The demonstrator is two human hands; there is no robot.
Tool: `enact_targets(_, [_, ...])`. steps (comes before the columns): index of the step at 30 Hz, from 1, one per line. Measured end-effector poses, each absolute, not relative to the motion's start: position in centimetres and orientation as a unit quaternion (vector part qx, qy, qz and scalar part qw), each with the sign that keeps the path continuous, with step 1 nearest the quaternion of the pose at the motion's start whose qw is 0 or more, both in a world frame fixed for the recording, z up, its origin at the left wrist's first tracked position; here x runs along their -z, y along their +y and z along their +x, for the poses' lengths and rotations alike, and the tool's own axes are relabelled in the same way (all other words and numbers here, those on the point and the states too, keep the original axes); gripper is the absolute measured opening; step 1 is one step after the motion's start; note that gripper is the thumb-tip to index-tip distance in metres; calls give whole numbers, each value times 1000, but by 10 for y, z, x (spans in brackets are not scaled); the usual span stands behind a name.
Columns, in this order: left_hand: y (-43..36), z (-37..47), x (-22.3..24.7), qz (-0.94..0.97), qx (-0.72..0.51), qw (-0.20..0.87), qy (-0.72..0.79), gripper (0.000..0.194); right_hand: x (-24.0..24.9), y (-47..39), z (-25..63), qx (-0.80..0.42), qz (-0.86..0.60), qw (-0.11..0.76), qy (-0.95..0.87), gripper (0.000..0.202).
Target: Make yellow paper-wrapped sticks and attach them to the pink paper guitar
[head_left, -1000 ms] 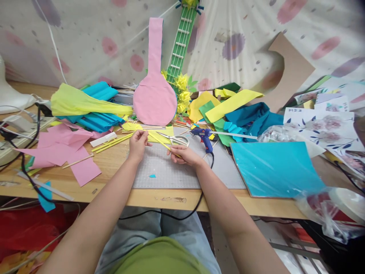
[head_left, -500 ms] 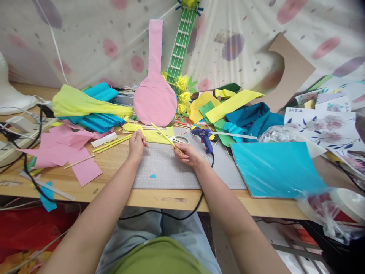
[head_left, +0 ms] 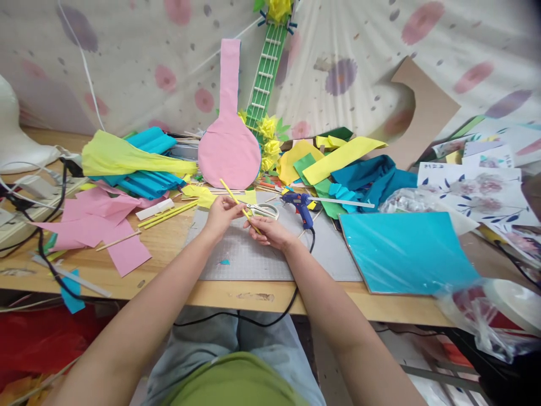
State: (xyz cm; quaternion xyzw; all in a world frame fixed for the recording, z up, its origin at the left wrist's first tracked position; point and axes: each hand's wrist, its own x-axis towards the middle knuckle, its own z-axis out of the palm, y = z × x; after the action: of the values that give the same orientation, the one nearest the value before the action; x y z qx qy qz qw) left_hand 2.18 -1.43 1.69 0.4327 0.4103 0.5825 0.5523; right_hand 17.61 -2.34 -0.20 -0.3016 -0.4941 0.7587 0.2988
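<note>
Stick (head_left: pixel 230 194): thin, straight, yellow along all of its visible length.
Surface: one plain colour; too small in view to tell whether the yellow is a wrapping or the stick's own.
Slant: tilted, running from upper left to lower right in view.
Far end: bare and free, pointing away from the person, past the fingers of the left hand (head_left: pixel 224 215).
Middle: touched by the left hand's fingertips, partly covered there.
Near end: gripped in the fingers of the right hand (head_left: pixel 271 230), partly hidden.
Place: over the mat (head_left: pixel 262 268), between the two hands.
</note>
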Motion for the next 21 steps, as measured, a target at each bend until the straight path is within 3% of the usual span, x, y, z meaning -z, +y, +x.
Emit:
enact_targets(9, [7, -32, -52, 429, -596, 424, 530, 36, 3, -25, 178, -746, -292, 263, -538, 26])
enact_targets(12, [15, -74, -75, 529, -460, 366, 612, 43, 3, -23, 180, -747, -303, 274, -525, 25])
enact_targets(15, [21, -111, -93, 636, -271, 240, 682, 61, 3, -21, 181, -744, -317, 282, -517, 26])
enact_targets(18, [24, -129, -95, 702, -73, 143, 694, 61, 4, -19, 179, -718, -344, 334, -505, 27])
enact_targets(21, [26, -132, -84, 729, 52, 111, 673, 59, 5, -17, 178, -676, -365, 412, -490, 27])
